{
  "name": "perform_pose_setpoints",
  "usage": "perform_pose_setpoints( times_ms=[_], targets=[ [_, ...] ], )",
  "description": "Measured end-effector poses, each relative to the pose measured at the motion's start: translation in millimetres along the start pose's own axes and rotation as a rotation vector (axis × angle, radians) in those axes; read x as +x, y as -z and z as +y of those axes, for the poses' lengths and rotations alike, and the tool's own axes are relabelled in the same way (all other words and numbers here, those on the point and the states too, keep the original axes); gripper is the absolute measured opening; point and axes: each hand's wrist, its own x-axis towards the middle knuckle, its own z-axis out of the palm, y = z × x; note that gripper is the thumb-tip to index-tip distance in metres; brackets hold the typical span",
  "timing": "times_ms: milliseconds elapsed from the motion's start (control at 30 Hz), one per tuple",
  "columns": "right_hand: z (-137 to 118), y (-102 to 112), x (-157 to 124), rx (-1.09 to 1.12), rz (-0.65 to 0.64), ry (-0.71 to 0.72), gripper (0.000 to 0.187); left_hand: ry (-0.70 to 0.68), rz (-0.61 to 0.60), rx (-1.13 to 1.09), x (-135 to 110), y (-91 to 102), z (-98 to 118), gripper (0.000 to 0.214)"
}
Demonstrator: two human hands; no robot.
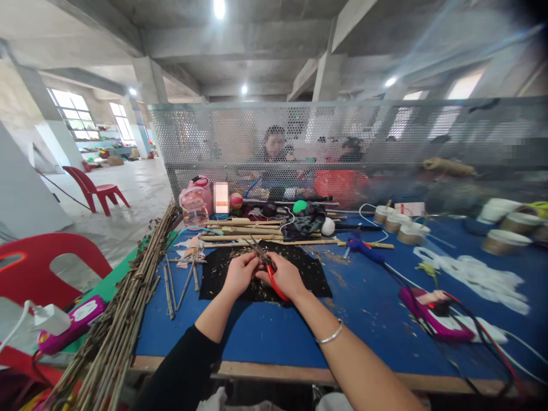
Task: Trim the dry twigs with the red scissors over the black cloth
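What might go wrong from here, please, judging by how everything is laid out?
The left hand's fingertips are close to the blades of the red-handled scissors in the right hand, so a slip could nick them. The stick bundle seems to run past the near edge of the blue tabletop, so a knock might shift it. The scrap-strewn black cloth could spill its litter if tugged.

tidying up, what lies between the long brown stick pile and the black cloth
Head view: several short brown sticks and some crumpled pinkish-white material lie on the blue tabletop.
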Motion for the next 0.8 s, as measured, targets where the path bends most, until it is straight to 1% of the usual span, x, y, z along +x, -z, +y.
perform_pose_setpoints(
  times_ms=[100,233,400,500,633,800],
  targets=[
    [1.1,-3.9,1.0,-0.017,0.005,0.068,0.053,0.055,0.052,-0.087,0.3,-0.5,-0.2,0.026],
    [0.8,-7.7,1.8,-0.018,0.008,0.102,0.057,0.024,0.022,-0.048,-1.2,-2.3,0.6,0.025],
    [-4.3,-6.3,0.9,0.04,0.009,0.054,0.047,-0.058,0.013,0.055,-4.4,-2.6,6.5,0.026],
    [-8.5,-3.2,-0.2,0.061,-0.002,0.041,0.042,-0.078,0.017,0.112,-5.0,-1.1,5.7,0.027],
    [-11.5,1.0,-1.5,0.088,-0.041,0.024,0.038,-0.06,0.03,0.13,-4.4,-0.1,1.3,0.027],
    [-12.0,2.5,-1.8,0.118,-0.07,-0.005,0.031,-0.027,0.015,0.061,-3.7,-0.6,-1.1,0.027]
  ],
)
